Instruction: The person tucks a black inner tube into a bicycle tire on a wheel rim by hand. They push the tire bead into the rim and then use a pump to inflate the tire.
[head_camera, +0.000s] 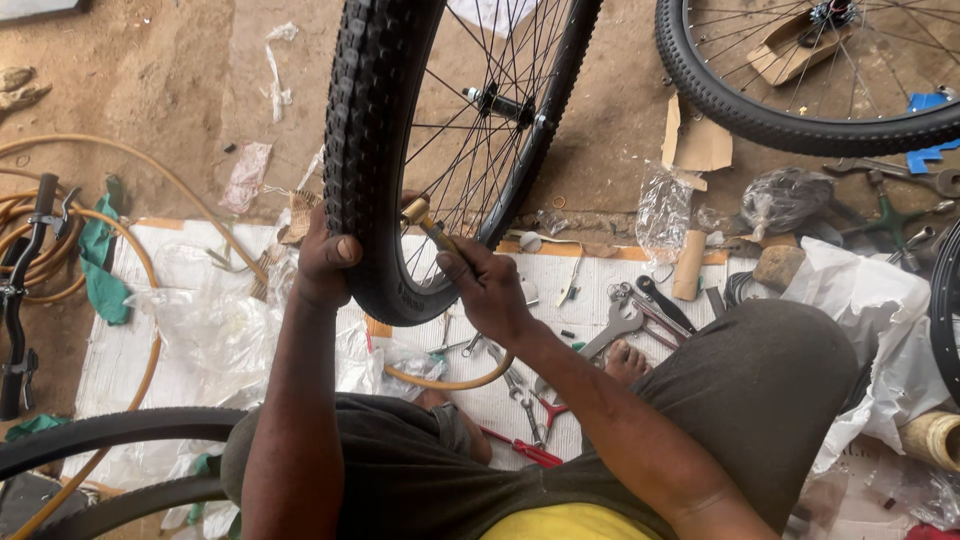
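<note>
An upright bicycle wheel with a knobby black tyre (365, 150) and thin spokes stands in front of me. My left hand (325, 262) grips the tyre's lower outer edge, thumb on the tread. My right hand (485, 290) reaches inside the rim and holds a brass pump nozzle (418, 213) against the rim's inner side. A yellowish hose (455, 382) curves down from that hand toward my lap. The hub (495, 102) sits above my hands.
Wrenches (615, 325), red-handled pliers (540, 415) and other tools lie on a white mat by my bare foot (625, 360). A second wheel (800, 110) lies at the top right, another tyre (110, 430) at the lower left. Plastic bags, cardboard and a coiled hose (60, 240) surround me.
</note>
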